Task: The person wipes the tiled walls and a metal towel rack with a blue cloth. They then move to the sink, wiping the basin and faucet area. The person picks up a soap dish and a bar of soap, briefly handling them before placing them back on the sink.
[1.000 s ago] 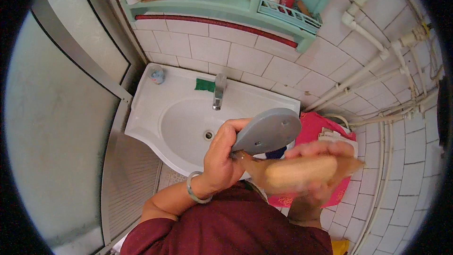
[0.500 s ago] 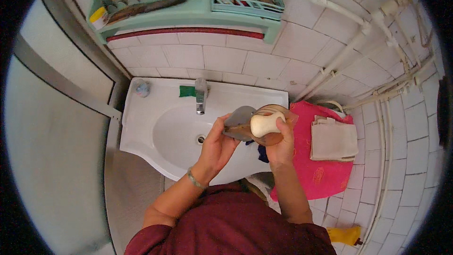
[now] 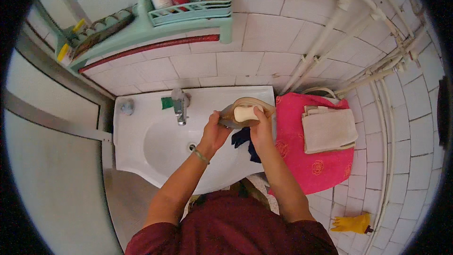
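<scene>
I stand at a white washbasin (image 3: 141, 160). My left hand (image 3: 213, 131) grips the near end of a tan shoe (image 3: 264, 106), held over the basin's right side. My right hand (image 3: 262, 130) presses a cream bar-shaped object (image 3: 245, 113), either a soap or a small brush, I cannot tell which, against the shoe. A dark blue cloth (image 3: 242, 138) lies on the basin rim just under my hands.
A metal tap (image 3: 179, 106) stands at the basin's back, with a green item (image 3: 166, 102) beside it. To the right, a folded beige cloth (image 3: 328, 130) lies on a pink cover (image 3: 314, 170). A yellow glove (image 3: 351, 224) lies on the floor tiles. A green shelf (image 3: 188, 19) holds bottles.
The shoe and the cream object were close to the camera; both hands have lowered them toward the basin. The view has shifted right and down the wall.
</scene>
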`<state>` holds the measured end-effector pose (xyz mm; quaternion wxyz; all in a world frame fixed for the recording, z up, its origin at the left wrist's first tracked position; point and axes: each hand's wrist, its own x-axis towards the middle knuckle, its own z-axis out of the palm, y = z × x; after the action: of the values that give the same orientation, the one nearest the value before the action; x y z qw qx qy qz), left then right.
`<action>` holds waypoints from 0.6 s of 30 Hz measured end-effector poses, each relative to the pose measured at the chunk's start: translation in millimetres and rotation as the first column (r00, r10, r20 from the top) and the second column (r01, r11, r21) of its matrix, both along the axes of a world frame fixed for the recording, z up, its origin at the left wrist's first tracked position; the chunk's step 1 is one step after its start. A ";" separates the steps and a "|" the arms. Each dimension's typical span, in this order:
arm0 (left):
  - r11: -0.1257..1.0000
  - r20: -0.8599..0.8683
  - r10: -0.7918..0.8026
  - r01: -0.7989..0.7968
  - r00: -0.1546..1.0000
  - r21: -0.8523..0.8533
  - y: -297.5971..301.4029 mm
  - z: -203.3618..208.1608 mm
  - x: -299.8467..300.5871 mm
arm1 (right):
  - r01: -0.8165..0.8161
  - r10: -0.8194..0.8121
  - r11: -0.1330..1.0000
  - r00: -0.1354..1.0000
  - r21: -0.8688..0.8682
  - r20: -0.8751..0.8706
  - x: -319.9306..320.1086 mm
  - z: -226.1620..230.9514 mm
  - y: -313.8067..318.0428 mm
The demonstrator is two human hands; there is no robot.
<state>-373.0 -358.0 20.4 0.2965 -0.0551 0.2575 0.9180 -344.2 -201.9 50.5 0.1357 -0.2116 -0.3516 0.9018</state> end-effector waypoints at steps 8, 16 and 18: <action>0.719 -0.057 -0.130 0.055 0.990 -0.693 37.9 -60.2 -76.5 | 0.050 -0.049 0.999 0.998 -0.009 0.038 -68.1 -92.0 54.7; 0.505 -0.139 -0.136 -0.052 0.981 -0.861 37.9 -121.6 -101.0 | 0.065 -0.072 0.995 0.993 0.074 0.095 -84.1 -123.4 51.5; 0.469 -0.217 -0.184 -0.109 0.959 -0.877 38.8 -132.9 -103.1 | 0.062 -0.075 0.996 0.978 0.070 0.196 -85.7 -123.2 52.9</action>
<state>-476.1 -319.2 -112.5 0.2060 -0.0632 0.7336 0.6445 -429.9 -149.0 -72.7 0.1374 -0.3081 -0.3844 0.8593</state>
